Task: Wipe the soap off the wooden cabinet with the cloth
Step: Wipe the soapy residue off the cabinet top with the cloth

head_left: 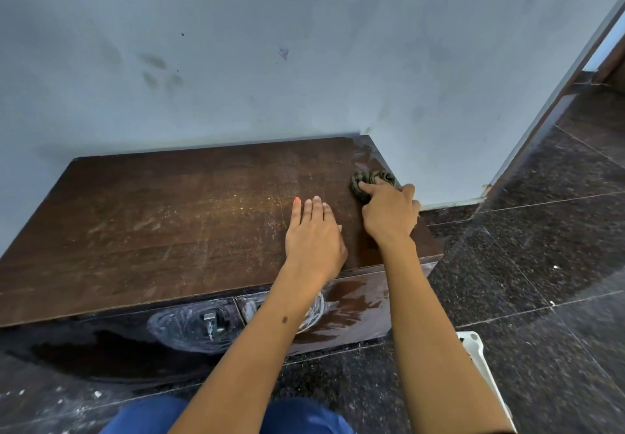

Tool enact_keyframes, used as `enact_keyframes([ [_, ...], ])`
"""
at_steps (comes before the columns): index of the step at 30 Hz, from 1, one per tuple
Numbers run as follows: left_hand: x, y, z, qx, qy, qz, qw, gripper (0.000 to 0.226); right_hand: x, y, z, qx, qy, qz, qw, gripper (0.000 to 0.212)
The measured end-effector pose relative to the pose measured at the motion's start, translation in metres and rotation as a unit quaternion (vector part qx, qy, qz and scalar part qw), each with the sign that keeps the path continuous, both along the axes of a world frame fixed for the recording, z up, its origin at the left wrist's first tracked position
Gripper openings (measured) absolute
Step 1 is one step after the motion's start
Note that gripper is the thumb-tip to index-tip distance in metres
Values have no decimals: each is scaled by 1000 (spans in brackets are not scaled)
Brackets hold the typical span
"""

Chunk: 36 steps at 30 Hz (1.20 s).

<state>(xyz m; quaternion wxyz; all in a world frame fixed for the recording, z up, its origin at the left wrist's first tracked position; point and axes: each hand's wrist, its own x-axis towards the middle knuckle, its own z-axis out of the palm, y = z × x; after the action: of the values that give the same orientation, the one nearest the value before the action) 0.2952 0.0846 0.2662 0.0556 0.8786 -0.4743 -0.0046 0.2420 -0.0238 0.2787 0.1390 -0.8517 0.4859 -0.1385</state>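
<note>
Wooden cabinet (189, 217) lengthwise along wall (304, 44)

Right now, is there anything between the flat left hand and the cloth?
No. In the head view only bare cabinet top separates the left hand from the cloth, which the right hand grips.

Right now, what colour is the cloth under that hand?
Dark olive-green with blackish mottling, seen in the head view: the cloth under the right hand.
</note>
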Motion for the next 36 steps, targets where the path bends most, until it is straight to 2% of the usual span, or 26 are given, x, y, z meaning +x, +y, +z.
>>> enact_keyframes([
  [10,2,-2,2,-3,-5,1,1000,54,-25,28,-8,-33,24,-11,999,48],
  [18,3,0,0,-7,-9,-3,1000,53,8,-2,-4,-18,9,14,1000,48],
  [26,5,-1,0,-13,-1,-5,1000,53,-18,27,-11,-37,17,-21,999,48],
  [36,6,3,-2,-17,-2,-12,1000,53,17,-2,-6,-28,-8,6,1000,47],
])
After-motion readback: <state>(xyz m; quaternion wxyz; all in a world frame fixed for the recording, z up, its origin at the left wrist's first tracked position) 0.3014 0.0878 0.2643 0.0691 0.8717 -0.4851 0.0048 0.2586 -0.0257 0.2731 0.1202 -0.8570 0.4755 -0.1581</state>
